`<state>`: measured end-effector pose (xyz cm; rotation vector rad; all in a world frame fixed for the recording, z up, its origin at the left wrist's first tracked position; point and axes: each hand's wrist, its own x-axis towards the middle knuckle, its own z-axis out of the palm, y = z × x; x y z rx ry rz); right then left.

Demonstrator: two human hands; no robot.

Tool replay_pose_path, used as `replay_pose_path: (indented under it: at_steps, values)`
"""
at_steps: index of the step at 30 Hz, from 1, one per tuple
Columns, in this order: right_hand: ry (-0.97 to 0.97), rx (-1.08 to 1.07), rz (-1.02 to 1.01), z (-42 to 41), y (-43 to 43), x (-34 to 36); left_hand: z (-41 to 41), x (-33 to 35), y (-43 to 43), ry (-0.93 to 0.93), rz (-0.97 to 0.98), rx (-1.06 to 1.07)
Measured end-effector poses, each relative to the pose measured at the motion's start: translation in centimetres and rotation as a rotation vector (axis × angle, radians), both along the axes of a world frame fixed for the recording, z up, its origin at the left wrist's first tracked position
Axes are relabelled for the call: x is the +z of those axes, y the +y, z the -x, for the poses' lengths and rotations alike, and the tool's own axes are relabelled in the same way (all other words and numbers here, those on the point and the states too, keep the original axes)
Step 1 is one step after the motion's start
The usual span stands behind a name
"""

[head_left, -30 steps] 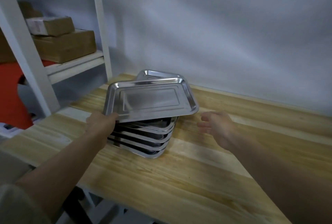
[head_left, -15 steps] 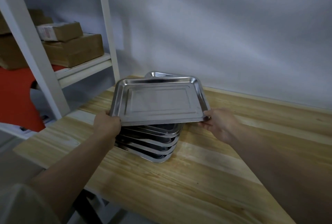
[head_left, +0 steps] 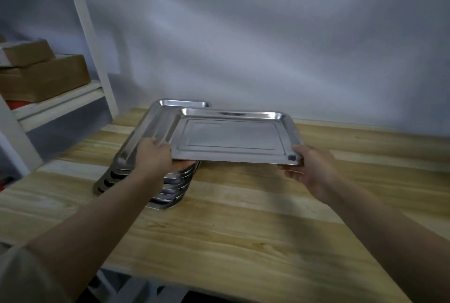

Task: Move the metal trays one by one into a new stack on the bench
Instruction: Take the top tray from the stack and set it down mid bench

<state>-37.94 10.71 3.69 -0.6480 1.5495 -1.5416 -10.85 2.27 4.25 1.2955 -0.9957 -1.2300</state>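
Lifted tray (head_left: 233, 139): one
Stack of trays (head_left: 146, 156): about six, edges blurred
Cardboard boxes (head_left: 43, 76): two
Hands: two, left (head_left: 153, 156), right (head_left: 314, 169)

Trays (head_left: 233, 137) glossy polished metal; bench (head_left: 243, 217) smooth pale wood.

The held tray (head_left: 231, 141) is shiny silver — a faint rectangular outline pressed into its base. The stack (head_left: 146, 156) beside it shows silver rims banded with dark gaps. The counter (head_left: 243, 217) is pale yellow-tan wood, striped in lighter and darker planks. Brown cardboard boxes (head_left: 43, 76) sit on a white shelf (head_left: 60, 103) — grey wall (head_left: 267, 47) behind.
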Motion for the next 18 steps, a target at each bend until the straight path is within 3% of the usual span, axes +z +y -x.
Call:
replay_pose_path:
  at_steps: [5,14,16,18]
  values:
    - [0.262,-0.2,-0.069,5.3,5.1,-0.5,7.2,0.4,3.4,0.118,-0.099,-0.213]
    - [0.444,-0.265,-0.308,11.3,11.6,-3.3,14.5,-3.4,6.1,0.025,-0.229,-0.343]
    - [0.456,-0.248,-0.317,11.7,11.9,-3.8,14.6,-3.8,6.1,-0.099,-0.218,-0.355]
    - [0.498,-0.228,-0.333,12.1,12.0,-4.3,14.0,-4.2,5.6,-0.34,-0.172,-0.384]
